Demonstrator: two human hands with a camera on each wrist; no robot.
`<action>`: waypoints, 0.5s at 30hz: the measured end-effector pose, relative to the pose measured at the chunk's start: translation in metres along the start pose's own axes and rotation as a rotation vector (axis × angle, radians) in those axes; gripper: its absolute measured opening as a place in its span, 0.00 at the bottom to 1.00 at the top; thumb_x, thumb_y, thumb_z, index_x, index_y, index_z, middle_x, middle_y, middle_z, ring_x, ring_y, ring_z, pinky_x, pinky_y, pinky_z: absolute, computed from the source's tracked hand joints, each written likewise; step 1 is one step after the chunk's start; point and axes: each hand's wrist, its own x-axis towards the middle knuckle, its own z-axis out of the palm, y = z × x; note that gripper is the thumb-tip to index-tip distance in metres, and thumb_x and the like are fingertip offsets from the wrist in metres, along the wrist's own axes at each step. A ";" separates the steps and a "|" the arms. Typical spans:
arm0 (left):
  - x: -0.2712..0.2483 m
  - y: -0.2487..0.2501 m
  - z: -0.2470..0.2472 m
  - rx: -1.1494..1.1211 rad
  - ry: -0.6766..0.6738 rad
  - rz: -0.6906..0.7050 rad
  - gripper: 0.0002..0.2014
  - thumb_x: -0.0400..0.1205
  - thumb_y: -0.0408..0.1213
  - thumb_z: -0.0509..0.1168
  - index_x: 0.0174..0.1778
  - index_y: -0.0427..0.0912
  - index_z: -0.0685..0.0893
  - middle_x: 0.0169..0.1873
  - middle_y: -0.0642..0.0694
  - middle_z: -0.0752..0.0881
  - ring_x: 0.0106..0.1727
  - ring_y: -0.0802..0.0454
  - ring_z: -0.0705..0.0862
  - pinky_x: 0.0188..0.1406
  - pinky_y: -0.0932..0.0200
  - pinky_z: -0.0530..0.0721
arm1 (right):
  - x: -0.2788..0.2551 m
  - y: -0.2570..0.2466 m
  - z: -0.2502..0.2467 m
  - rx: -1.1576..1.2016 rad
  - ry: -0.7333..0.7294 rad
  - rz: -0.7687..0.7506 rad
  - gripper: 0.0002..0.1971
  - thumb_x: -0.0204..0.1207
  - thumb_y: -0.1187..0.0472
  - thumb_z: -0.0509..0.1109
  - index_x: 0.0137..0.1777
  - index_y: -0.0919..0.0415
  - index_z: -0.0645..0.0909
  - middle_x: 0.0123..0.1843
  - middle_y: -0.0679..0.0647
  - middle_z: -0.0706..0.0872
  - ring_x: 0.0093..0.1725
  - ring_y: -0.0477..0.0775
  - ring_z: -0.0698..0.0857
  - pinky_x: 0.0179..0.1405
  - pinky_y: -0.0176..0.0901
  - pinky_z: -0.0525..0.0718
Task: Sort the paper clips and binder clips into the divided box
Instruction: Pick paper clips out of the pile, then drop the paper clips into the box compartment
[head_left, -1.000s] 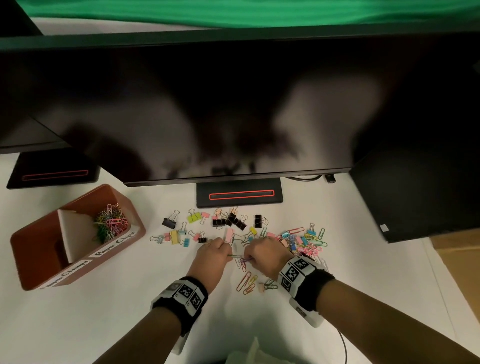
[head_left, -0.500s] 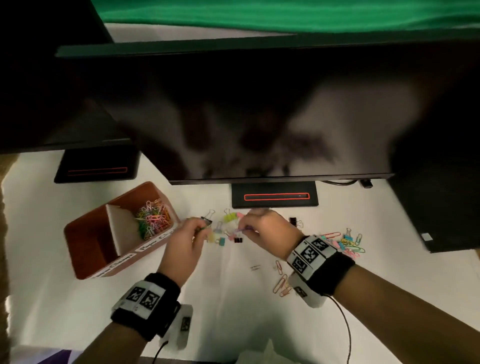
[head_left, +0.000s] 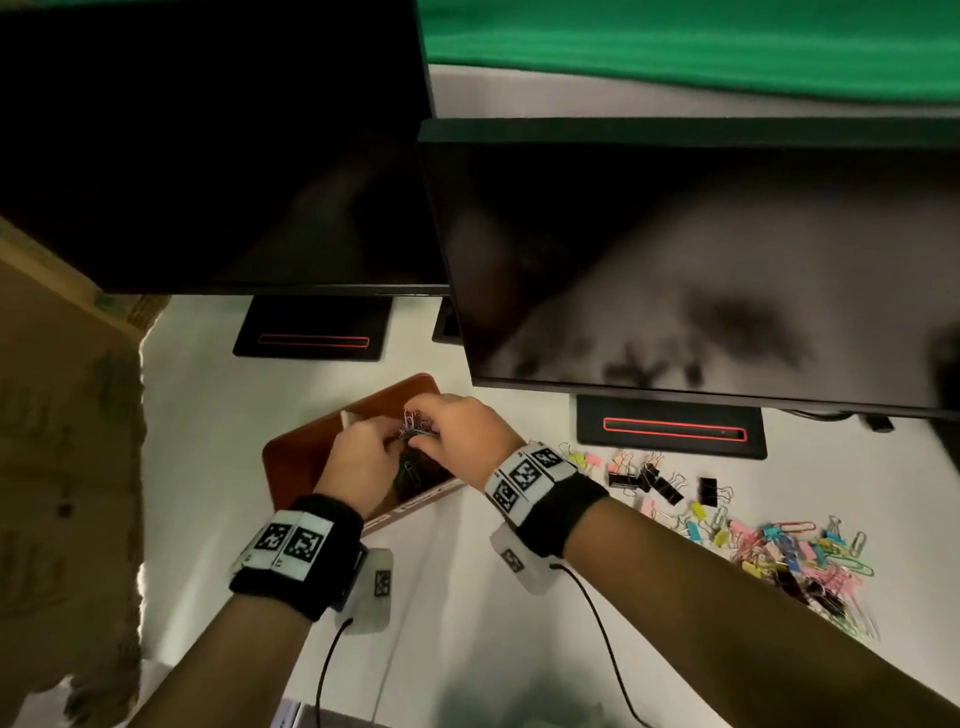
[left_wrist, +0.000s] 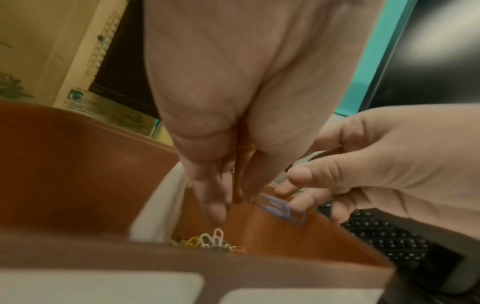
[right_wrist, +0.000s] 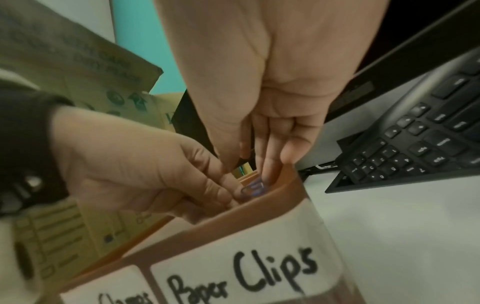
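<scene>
— Why both over the divided box (head_left: 291, 457)?
— Unloading into its right-hand compartment, above the label (right_wrist: 241, 273) reading "Paper Clips". Already holds a heap of coloured paper clips (left_wrist: 207, 241), just beside the white divider (left_wrist: 155, 205).
— Right hand (head_left: 462, 431) gripping what?
— Pinching a blue paper clip (right_wrist: 253, 188) at the fingertips, low inside the rim, probably to drop it without a bounce.
— And the left hand (head_left: 363, 462)?
— Pressing thumb to fingers close by that same clip. Cannot tell whether holding one of its own or only steadying.
— Much left to sort?
— Plenty, judging by the mixed pile (head_left: 779, 545) well off to the right on the desk (head_left: 467, 649), with black binder clips (head_left: 649, 478) lying nearer the monitor stand (head_left: 670, 428).
</scene>
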 end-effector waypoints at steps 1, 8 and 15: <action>-0.004 0.004 0.001 -0.021 0.011 0.049 0.14 0.80 0.28 0.61 0.59 0.42 0.84 0.54 0.43 0.87 0.57 0.46 0.83 0.60 0.54 0.80 | -0.011 0.005 -0.003 0.024 0.052 -0.036 0.19 0.77 0.55 0.68 0.67 0.53 0.76 0.62 0.55 0.85 0.59 0.57 0.84 0.61 0.49 0.82; -0.043 0.065 0.054 -0.181 -0.064 0.324 0.10 0.79 0.32 0.66 0.54 0.46 0.84 0.48 0.52 0.84 0.45 0.58 0.84 0.47 0.65 0.84 | -0.120 0.100 -0.049 0.000 0.227 0.147 0.07 0.77 0.55 0.68 0.53 0.51 0.83 0.47 0.47 0.87 0.41 0.50 0.85 0.47 0.46 0.84; -0.068 0.110 0.160 0.022 -0.423 0.297 0.14 0.79 0.44 0.66 0.58 0.45 0.81 0.50 0.48 0.84 0.46 0.55 0.83 0.52 0.58 0.83 | -0.219 0.198 -0.074 -0.208 0.043 0.543 0.12 0.78 0.60 0.63 0.59 0.50 0.82 0.61 0.50 0.84 0.58 0.52 0.82 0.60 0.47 0.80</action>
